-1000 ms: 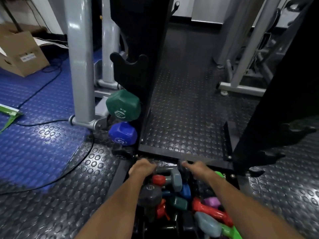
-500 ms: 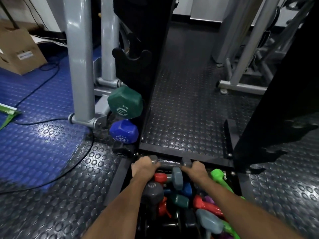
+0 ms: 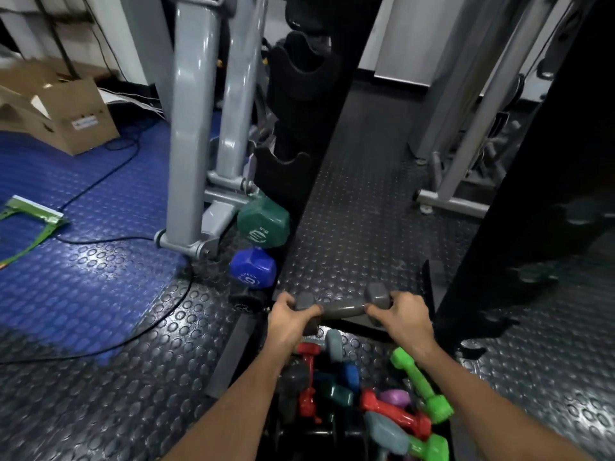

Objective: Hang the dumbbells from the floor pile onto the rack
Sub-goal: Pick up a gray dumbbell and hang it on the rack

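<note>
Both hands were on one grey dumbbell (image 3: 342, 309), held level above the far end of the floor pile (image 3: 362, 397). Left hand (image 3: 289, 322): fingers curled round the left head, thumb over the top. Right hand (image 3: 401, 319): fingers wrapped round the right head. The handle between them was bare.

The pile sat near centre: red, teal, blue, purple, grey and lime green dumbbells, jumbled and touching.

The black rack (image 3: 299, 134) stood far-left of the hands. Its upper cradles held nothing. Low on it hung a green dumbbell (image 3: 263, 222), end face marked "8 LB" under a round logo. Just below it was a blue dumbbell (image 3: 253, 268) with a large "6"; the small curved text above the digit was too blurred to read.

A cardboard box (image 3: 63, 108) sat far left; its white label was illegible.
</note>
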A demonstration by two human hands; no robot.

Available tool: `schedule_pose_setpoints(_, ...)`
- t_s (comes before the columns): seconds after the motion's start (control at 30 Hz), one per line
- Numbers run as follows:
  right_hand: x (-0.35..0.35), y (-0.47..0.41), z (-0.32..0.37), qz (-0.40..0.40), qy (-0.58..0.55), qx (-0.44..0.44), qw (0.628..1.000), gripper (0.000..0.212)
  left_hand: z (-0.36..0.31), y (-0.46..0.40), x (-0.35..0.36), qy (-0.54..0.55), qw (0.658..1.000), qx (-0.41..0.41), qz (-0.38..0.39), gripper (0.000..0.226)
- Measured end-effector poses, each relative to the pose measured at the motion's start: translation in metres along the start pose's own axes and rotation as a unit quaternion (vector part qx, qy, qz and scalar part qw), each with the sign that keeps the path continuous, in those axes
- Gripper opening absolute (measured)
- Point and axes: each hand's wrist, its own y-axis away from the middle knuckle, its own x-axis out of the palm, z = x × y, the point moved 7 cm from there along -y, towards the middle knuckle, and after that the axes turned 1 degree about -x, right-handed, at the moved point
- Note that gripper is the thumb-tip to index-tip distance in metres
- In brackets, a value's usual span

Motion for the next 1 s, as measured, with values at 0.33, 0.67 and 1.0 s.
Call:
schedule_pose_setpoints(0.33, -0.091, 0.015, 0.081, -0.022, 0.08, -0.046, 0.996, 0.033, -0.05, 0.049, -0.004, 0.207, 0.972, -0.059, 0.094, 0.095)
schedule_pose_setpoints(0.67, -0.184, 0.05, 0.169, -0.102, 0.099, -0.132, 0.981, 0.05, -0.148, 0.116, -0.048, 0.28, 0.94, 0.067, 0.184, 0.068)
schedule_pose_setpoints(1.0, -0.197, 0.058, 0.263, -0.026, -0.05, -0.238, 0.97, 0.049, -0.202, 0.157, -0.127, 0.416, 0.884, 0.204, 0.058, 0.043)
